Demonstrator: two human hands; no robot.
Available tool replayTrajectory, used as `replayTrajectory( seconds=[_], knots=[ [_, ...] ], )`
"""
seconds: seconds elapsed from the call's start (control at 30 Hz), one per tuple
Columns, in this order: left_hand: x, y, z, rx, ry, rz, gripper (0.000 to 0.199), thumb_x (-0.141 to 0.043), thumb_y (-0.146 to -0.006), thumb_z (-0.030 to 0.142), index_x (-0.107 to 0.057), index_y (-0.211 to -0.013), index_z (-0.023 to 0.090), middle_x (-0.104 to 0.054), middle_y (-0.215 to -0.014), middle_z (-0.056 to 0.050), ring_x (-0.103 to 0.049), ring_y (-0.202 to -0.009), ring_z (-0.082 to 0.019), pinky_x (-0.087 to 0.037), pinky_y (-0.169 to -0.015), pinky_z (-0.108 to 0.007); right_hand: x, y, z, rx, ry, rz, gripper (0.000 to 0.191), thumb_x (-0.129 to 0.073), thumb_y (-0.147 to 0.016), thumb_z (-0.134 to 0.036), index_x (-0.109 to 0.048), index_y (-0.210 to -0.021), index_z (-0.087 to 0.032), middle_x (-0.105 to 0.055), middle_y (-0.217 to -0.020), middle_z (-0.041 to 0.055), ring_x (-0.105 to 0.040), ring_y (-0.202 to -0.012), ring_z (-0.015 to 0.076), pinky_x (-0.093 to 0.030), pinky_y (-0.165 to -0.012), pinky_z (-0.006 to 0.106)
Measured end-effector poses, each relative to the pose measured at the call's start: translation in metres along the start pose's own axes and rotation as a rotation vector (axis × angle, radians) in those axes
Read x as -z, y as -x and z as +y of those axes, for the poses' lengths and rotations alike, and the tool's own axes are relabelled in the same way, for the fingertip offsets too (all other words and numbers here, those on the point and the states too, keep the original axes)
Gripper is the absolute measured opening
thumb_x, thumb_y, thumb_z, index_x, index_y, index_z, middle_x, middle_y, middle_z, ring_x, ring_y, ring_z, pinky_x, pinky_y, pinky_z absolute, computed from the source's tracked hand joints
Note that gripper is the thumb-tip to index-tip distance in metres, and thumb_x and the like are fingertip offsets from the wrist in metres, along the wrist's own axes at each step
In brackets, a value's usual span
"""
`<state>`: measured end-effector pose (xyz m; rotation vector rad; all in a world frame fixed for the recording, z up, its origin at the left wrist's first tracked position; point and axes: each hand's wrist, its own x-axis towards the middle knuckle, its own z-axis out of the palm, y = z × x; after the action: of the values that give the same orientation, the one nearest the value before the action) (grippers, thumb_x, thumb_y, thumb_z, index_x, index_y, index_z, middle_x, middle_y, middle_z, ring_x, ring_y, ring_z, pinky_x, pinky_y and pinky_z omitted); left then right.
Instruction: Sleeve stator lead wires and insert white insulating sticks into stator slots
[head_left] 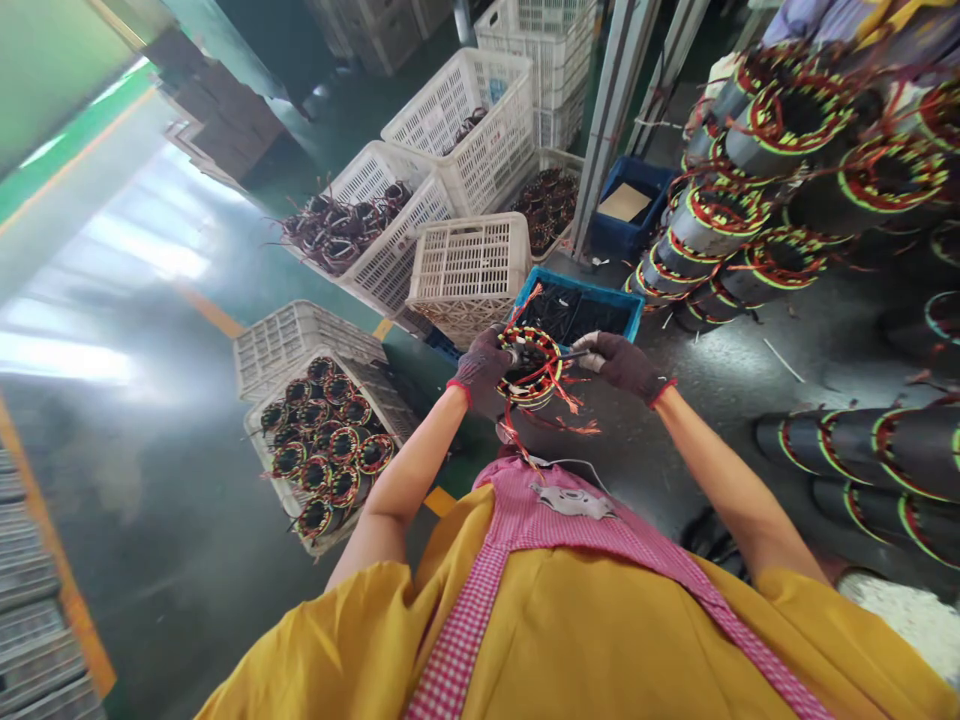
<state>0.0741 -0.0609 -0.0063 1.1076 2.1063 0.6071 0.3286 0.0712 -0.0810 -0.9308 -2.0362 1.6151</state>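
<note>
A round wire-wound motor stator [531,388] with red leads and yellow-green lacing is in front of my chest. Dark gloves with red cuffs cover both hands. My left hand [484,364] grips the stator at its left rim, fingers closed round it. On the other side, my right hand [616,362] pinches a thin dark rod-like piece [574,355] whose inner end reaches the stator's right rim. Loose red leads hang below and to the right of the stator. Just beyond it lies a blue bin [632,312] holding black parts.
A white crate [300,515] of small stators stands at the left. White crates [480,150] with wound parts are ahead, beside a metal post [609,110]. Stacked large stators [720,210] fill the right, with more rows [855,445] lower down. A dark blue bin [611,235] holds cardboard.
</note>
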Motion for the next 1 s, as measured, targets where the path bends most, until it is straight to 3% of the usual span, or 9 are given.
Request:
replayTrajectory(
  seconds=[0.2,0.4,0.53,0.77,1.0],
  knots=[
    [0.009,-0.008,0.001,-0.053,-0.049,-0.12,0.059,-0.065,-0.081,0.014,-0.079,-0.138,0.024,-0.086,-0.112,-0.004,-0.079,-0.098,-0.025,-0.062,-0.091,-0.032,-0.002,0.024,0.003,-0.069,-0.145,-0.049,0.039,-0.084,-0.078,-0.053,-0.077,-0.101,-0.022,-0.078,-0.085,0.0024,-0.065,-0.072,0.019,-0.059,-0.07,0.034],
    [0.001,-0.016,0.001,-0.091,0.048,-0.193,0.067,-0.064,-0.077,0.012,-0.078,-0.142,0.023,-0.087,-0.112,-0.003,-0.079,-0.096,-0.024,-0.064,-0.089,-0.031,-0.004,0.033,0.013,-0.063,-0.133,0.007,0.039,-0.085,-0.077,-0.054,-0.08,-0.1,-0.024,-0.082,-0.097,0.0059,-0.073,-0.088,0.0245,-0.064,-0.085,0.042],
    [-0.002,-0.018,0.0,-0.097,0.025,-0.169,0.069,-0.064,-0.076,0.012,-0.078,-0.143,0.022,-0.087,-0.112,-0.004,-0.08,-0.1,-0.025,-0.063,-0.092,-0.032,-0.001,0.035,0.018,-0.102,-0.132,-0.058,0.041,-0.082,-0.079,-0.057,-0.08,-0.102,-0.023,-0.082,-0.098,0.0062,-0.072,-0.087,0.0247,-0.063,-0.086,0.044],
    [-0.001,-0.015,0.004,-0.07,0.049,-0.162,0.071,-0.067,-0.079,0.013,-0.076,-0.148,0.025,-0.087,-0.112,-0.002,-0.08,-0.1,-0.024,-0.063,-0.091,-0.03,0.002,0.036,0.016,-0.041,-0.023,-0.047,0.036,-0.079,-0.082,-0.053,-0.081,-0.104,-0.024,-0.082,-0.098,0.0063,-0.072,-0.09,0.0264,-0.062,-0.09,0.046],
    [0.0,-0.011,0.009,-0.044,0.043,-0.167,0.066,-0.067,-0.08,0.013,-0.078,-0.144,0.024,-0.087,-0.109,-0.001,-0.079,-0.097,-0.023,-0.061,-0.087,-0.028,0.002,0.036,0.007,-0.073,-0.069,-0.148,0.046,-0.077,-0.086,-0.053,-0.079,-0.118,-0.02,-0.08,-0.1,0.0069,-0.068,-0.084,0.0227,-0.059,-0.079,0.038]
  ],
)
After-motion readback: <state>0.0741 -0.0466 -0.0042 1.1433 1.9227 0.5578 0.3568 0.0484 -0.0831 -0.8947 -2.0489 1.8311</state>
